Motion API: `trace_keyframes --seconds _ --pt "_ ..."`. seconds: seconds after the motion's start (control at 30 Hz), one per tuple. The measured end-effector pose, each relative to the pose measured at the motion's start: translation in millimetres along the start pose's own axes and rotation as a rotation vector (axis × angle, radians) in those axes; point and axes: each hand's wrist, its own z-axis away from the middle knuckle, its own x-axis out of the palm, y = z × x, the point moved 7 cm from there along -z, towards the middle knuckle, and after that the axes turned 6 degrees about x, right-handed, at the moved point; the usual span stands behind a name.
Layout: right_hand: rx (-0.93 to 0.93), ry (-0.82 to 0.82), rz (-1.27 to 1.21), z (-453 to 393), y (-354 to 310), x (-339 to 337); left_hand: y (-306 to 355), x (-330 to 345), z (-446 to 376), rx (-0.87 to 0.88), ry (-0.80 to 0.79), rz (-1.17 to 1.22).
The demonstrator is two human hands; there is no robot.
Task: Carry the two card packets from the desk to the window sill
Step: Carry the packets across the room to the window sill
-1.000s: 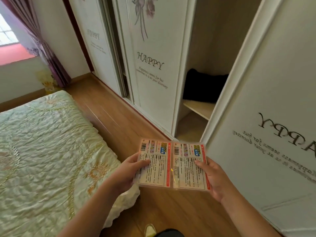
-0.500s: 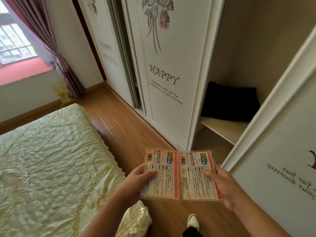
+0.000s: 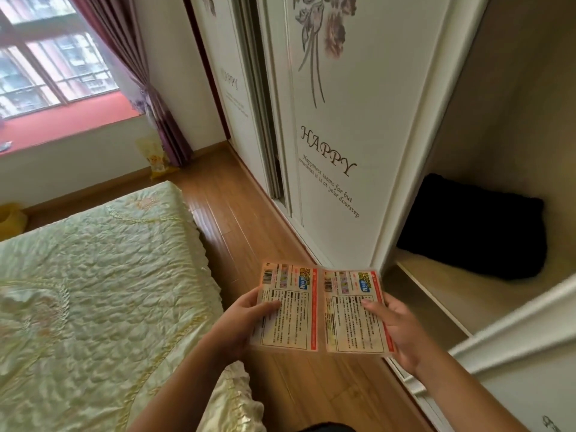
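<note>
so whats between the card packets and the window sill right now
In the head view, bare wooden floor runs from the card packets toward the red window sill, with the bed corner alongside and a curtain at the sill's end.

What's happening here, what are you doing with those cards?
A person is walking through a bedroom holding two card packets side by side, the left hand on the left packet and the right hand on the right packet. The red window sill lies ahead, past the bed; neither packet is there yet.

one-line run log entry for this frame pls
phase: carry | left hand: grip on left card packet | right hand: grip on right card packet | packets: side by side | window sill: ahead-left, not reached
</note>
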Motion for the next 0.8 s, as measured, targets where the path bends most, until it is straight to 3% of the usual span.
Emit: trace_keyframes --seconds 0.37,0.8 --pt "0.045 -0.088 0.070 -104 -54 44 27 -59 -72 0.009 0.091 0.076" --pt "0.016 -0.189 0.191 -245 -144 183 108 -199 -171 0.065 0.171 0.208"
